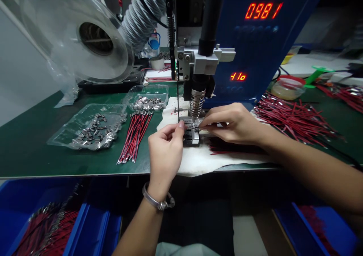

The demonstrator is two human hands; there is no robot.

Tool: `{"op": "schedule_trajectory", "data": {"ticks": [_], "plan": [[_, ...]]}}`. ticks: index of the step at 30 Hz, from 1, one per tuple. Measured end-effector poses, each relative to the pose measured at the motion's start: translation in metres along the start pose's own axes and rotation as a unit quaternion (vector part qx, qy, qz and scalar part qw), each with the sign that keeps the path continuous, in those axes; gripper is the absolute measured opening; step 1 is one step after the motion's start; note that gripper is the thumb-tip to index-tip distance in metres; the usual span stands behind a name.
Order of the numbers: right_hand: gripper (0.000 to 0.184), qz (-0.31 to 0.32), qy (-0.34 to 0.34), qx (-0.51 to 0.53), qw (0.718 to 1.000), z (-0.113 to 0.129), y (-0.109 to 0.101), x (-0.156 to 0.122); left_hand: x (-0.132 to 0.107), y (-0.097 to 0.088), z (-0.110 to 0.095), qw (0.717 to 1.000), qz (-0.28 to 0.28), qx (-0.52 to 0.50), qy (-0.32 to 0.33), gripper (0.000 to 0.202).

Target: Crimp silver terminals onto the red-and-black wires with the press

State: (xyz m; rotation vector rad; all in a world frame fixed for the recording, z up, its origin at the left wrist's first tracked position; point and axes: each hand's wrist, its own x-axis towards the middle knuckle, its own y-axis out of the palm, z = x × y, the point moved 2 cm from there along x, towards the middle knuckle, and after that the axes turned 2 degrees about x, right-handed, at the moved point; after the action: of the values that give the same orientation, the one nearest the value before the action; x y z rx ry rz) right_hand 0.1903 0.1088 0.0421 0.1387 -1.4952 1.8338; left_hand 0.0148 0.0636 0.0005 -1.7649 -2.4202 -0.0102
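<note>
On the green bench (28,150) lie a clear tray (62,131), a smaller clear tray (135,90) behind it, a neat bunch of red and black wires (135,137), a white sheet (195,164) in the middle, and a messy pile of red wires (292,120) at the right.

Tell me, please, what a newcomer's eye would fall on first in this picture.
Probably the glowing red digits on the blue machine, upper right, then the large clear hood at upper left. In the middle, the left hand and right hand are at a small fixture under the coiled spring.
</note>
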Motion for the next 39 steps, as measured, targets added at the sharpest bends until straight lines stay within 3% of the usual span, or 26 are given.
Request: {"op": "schedule_trajectory", "data": {"ticks": [39], "plan": [[0.014, -0.013, -0.029, -0.019, 0.999, -0.0010, 0.0021, -0.0013, -0.0010, -0.0014, 0.0011, 0.999, 0.004, 0.029, 0.018, 0.028]]}}
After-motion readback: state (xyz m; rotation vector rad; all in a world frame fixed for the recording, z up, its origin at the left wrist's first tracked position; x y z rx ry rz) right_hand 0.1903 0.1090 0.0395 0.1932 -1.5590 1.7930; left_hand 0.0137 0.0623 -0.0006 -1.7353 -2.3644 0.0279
